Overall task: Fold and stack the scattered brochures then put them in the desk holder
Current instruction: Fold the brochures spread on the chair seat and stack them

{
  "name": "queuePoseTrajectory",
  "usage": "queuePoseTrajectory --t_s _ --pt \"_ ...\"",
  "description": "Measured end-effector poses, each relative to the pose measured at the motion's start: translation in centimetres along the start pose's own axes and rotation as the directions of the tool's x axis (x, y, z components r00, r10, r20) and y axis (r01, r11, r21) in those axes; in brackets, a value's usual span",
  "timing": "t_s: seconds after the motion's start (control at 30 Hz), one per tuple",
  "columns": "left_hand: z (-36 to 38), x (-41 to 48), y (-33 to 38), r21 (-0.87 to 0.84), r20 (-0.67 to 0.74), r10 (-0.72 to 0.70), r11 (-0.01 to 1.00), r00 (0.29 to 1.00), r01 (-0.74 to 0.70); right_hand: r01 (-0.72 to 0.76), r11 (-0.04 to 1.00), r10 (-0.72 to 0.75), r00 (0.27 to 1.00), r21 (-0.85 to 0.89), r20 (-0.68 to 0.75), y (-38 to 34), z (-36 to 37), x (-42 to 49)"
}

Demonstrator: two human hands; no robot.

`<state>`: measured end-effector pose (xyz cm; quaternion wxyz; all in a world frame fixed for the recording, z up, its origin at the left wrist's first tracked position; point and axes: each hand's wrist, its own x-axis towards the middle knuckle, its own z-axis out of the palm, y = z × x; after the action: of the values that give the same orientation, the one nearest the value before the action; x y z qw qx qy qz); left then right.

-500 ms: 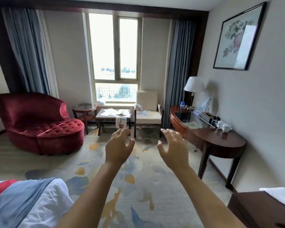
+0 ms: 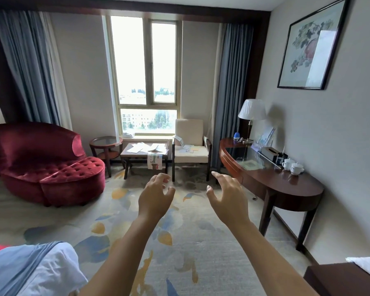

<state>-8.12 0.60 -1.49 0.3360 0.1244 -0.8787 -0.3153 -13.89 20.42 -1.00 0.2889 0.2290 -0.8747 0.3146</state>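
Observation:
Several brochures [image 2: 146, 147] lie scattered on a small wooden coffee table [image 2: 124, 155] under the window, one long brochure [image 2: 154, 161] hanging over its front edge. More brochures [image 2: 187, 148] lie on the seat of the cream armchair [image 2: 190, 155]. A clear desk holder [image 2: 265, 136] with leaflets stands at the back of the curved desk [image 2: 286, 182], by the lamp. My left hand [image 2: 155, 196] and my right hand [image 2: 228, 198] are raised in mid-air over the carpet, fingers loosely curled, holding nothing, well short of the table.
A red sofa [image 2: 43, 165] and a round side table [image 2: 106, 143] stand at left. On the desk are a lamp [image 2: 252, 116], tissue box [image 2: 269, 151] and white cups [image 2: 293, 166]. The bed corner [image 2: 30, 272] is at lower left; a dark cabinet [image 2: 342, 278] at lower right.
The view has moved slightly closer to the table. Both hands stay raised and empty, in nearly the same pose.

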Motion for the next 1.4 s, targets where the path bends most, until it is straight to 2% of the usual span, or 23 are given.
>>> queuePoseTrajectory --t_s 0.3,0.8,1.07,1.4 --pt "4.8 7.7 -3.4 -0.028 0.057 -0.058 0.998 0.997 0.060 -0.029 0.999 0.027 0.998 0.030 0.056 2.6 6.5 6.1" --pt "12.0 30.6 -12.0 -0.050 0.090 -0.038 0.998 0.995 0.043 -0.040 0.998 0.042 0.998 -0.037 0.041 6.2 20.3 26.3" --pt "18.9 39.3 -15.0 -0.008 0.078 0.003 1.000 0.997 -0.002 -0.064 0.997 0.065 0.997 -0.032 0.043 10.8 27.5 33.9" --pt "28.7 54.7 -17.0 -0.008 0.058 -0.045 0.999 0.997 0.045 -0.087 0.996 0.086 0.995 0.015 0.044 19.0 36.4 48.0"
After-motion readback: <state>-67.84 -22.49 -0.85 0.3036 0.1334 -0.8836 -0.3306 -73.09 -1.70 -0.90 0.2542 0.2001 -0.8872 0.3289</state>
